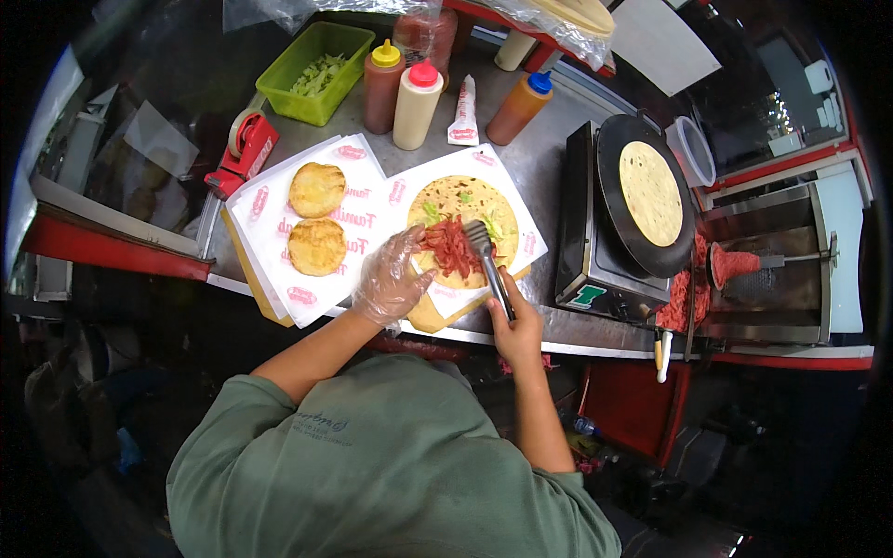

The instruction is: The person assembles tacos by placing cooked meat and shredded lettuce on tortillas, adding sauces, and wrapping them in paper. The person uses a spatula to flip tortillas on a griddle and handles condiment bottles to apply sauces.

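My left hand (391, 281), in a clear plastic glove, is at the left edge of a flatbread (474, 192), thumb and fingers apart beside a heap of reddish shredded meat (450, 249). Whether its fingertips touch the meat I cannot tell. My bare right hand (519, 324) is closed round metal tongs (495, 272), whose tips rest at the meat's right side. Bits of green lettuce (499, 229) lie on the flatbread, which sits on printed white paper (526, 219). To the left, two toasted bun halves (316, 191) lie on more paper sheets (265, 219).
Behind stand a green tub (279, 84) of shredded lettuce, several sauce bottles (418, 104) and a red tape dispenser (244, 153). On the right, a stove (579, 223) carries a dark pan (609, 177) with another flatbread (650, 193). Beyond it are a meat spit (735, 265) and a knife (662, 358).
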`<state>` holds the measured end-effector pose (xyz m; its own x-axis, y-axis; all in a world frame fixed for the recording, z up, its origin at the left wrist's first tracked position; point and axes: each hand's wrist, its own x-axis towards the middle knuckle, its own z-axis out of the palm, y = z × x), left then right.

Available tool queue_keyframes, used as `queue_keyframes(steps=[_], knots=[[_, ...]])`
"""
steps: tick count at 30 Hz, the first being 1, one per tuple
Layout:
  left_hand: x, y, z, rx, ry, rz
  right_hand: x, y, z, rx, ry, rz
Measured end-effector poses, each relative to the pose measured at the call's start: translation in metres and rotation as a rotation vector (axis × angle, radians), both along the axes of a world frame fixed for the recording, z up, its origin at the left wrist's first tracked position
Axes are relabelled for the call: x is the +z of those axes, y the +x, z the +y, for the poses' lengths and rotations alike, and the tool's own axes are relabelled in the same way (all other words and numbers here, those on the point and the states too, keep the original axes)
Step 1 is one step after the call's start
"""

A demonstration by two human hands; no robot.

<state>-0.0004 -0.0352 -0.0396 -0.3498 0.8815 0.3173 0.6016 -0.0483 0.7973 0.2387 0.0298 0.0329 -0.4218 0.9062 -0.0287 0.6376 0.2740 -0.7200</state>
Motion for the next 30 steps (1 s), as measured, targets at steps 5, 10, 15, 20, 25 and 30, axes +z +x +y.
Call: queue_keyframes(steps=[5, 10, 15, 20, 25, 30], knots=[[-0.006, -0.01, -0.003, -0.025, 0.114, 0.063, -0.002, 0.026, -0.006, -0.244, -0.182, 0.215], [-0.006, 0.005, 0.001, -0.09, 0.327, 0.514, 0.002, 0.053, 0.017, -0.157, -0.051, 0.135], [-0.004, 0.028, 0.015, 0.076, -0.099, 0.27, -0.013, 0.059, 0.014, -0.021, 0.094, 0.079], [0.015, 0.033, 0.016, -0.003, -0.058, 0.326, -0.003, 0.033, 0.013, 0.133, 0.136, -0.053], [0.024, 0.031, 0.018, -0.015, 0.124, 0.294, -0.007, 0.057, 0.031, 0.143, 0.304, -0.058], [0.046, 0.024, 0.025, 0.082, -0.017, -0.184, -0.003, 0.071, 0.029, 0.065, 0.111, -0.156]])
